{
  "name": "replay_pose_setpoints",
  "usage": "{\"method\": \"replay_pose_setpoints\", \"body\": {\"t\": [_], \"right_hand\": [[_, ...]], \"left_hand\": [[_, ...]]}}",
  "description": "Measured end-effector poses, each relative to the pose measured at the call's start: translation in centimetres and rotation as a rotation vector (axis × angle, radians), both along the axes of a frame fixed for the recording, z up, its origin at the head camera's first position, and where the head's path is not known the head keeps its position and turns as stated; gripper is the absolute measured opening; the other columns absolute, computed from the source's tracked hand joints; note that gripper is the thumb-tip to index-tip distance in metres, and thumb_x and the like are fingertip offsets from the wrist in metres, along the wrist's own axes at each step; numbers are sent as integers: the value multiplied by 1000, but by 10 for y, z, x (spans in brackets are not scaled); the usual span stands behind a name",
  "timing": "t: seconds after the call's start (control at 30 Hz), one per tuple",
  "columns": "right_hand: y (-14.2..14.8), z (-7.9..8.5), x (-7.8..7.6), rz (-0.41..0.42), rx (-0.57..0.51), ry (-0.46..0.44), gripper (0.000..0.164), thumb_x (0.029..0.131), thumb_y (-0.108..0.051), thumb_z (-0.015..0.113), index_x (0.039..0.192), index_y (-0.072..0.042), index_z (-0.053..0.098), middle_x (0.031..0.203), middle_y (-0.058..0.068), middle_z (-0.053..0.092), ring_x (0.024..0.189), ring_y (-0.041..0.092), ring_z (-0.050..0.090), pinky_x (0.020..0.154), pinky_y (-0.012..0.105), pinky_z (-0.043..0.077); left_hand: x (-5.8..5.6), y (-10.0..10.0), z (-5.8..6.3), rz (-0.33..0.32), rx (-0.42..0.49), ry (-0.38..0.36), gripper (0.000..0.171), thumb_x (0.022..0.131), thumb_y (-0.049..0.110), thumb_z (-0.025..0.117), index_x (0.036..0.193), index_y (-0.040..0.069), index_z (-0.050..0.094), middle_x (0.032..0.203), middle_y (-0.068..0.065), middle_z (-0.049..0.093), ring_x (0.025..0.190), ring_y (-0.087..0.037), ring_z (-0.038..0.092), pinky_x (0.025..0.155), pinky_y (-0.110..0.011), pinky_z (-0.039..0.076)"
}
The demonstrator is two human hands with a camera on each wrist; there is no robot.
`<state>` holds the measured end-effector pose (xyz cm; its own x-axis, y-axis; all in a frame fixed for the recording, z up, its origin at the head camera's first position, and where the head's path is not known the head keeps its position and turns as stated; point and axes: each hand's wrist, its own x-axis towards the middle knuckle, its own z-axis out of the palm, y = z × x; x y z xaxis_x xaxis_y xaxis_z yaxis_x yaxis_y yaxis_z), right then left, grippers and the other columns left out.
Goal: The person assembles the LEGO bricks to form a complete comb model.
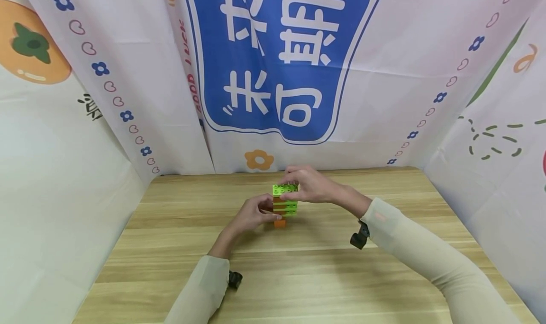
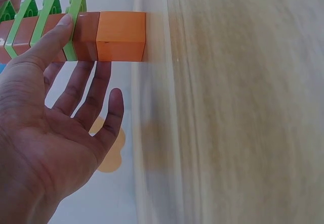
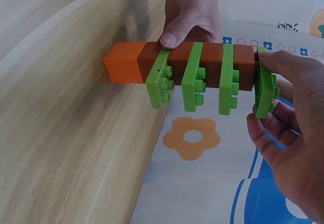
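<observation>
A tower of toy building blocks stands upright on the table, with an orange block [image 1: 279, 224] at its foot. Above that, brown blocks [image 3: 179, 65] alternate with thin green studded plates [image 3: 192, 77] that jut out to one side. My left hand [image 1: 251, 213] grips the tower low down, its thumb against the lowest green plate and fingers behind. At the top, my right hand [image 1: 314, 184] pinches the uppermost green plate [image 3: 264, 90] between thumb and fingers. That plate sits slightly tilted against the brown block under it in the right wrist view.
The wood-grain table [image 1: 298, 276] meets a printed cloth backdrop [image 1: 362, 125] close behind the tower. Cloth walls [image 1: 51, 182] also rise at both sides. A small black camera is strapped at each wrist, the right one [image 1: 359, 236] hanging beside the sleeve.
</observation>
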<state>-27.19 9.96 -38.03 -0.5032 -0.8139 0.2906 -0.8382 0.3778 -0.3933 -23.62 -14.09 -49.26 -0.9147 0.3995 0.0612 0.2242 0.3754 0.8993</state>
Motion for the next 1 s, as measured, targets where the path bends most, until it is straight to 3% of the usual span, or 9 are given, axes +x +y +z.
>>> {"method": "replay_pose_setpoints", "body": {"t": [0.23,0.6,0.8,1.0], "right_hand": [[0,-1,0,11,-12,5,32,95,-27,82,121,-9,80,100,-1,69,83,12,58,74,27,53],[-3,0,2,-44,-17,-38,29,93,-25,84,118,-10,81,96,-2,69,80,13,54,69,26,48],[-4,0,3,-61,-19,-71,29,93,-24,85,116,-9,82,97,0,69,80,13,56,70,26,53],[-5,3,3,-65,1,-59,28,91,-24,86,114,-9,83,95,-1,70,79,13,55,68,25,50]], "left_hand": [[0,-1,0,-5,9,1,27,92,15,85,115,10,72,108,-4,77,97,-20,71,91,-39,59],[-1,-1,-1,-16,20,5,28,92,14,85,117,9,72,109,-4,78,97,-20,71,91,-38,59],[-2,-1,-2,-20,22,8,27,93,14,84,117,9,72,109,-5,78,97,-20,72,91,-38,59],[-1,-1,-1,-21,22,9,28,92,14,85,117,9,72,109,-5,78,97,-21,72,90,-38,59]]}}
